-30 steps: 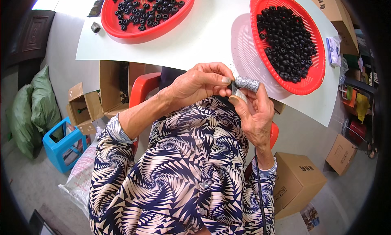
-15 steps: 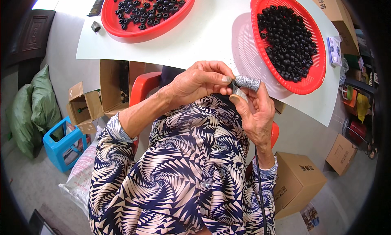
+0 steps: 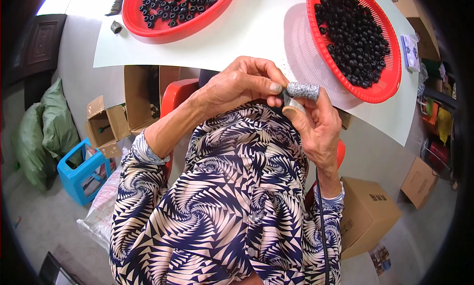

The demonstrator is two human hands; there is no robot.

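My left hand (image 3: 249, 83) is closed, its thumb and index finger pinching a small black piece (image 3: 285, 94), mostly hidden by the fingertips. It is probably one of the ring-shaped black parts. My right hand (image 3: 318, 129) meets it from the right, fingers curled and thumb bent inward. A speckled grey sleeve (image 3: 302, 90) appears to cover its index finger, the end touching the black piece. Below that, a whitish wrap or strip (image 3: 295, 104) shows between the right thumb and fingers. Both hands are just off the table's near edge, above my lap.
A red tray (image 3: 170, 33) with scattered black rings stands far left on the white table (image 3: 247, 43). At right, a red basket (image 3: 390, 90) holds a heap of them. Cardboard boxes (image 3: 373, 216), a blue stool (image 3: 74, 179) and green sacks (image 3: 57, 122) surround me on the floor.
The view has shifted slightly, so the tray and basket sit higher in the picture. Both hands keep nearly the same hold, with the black piece still between them.
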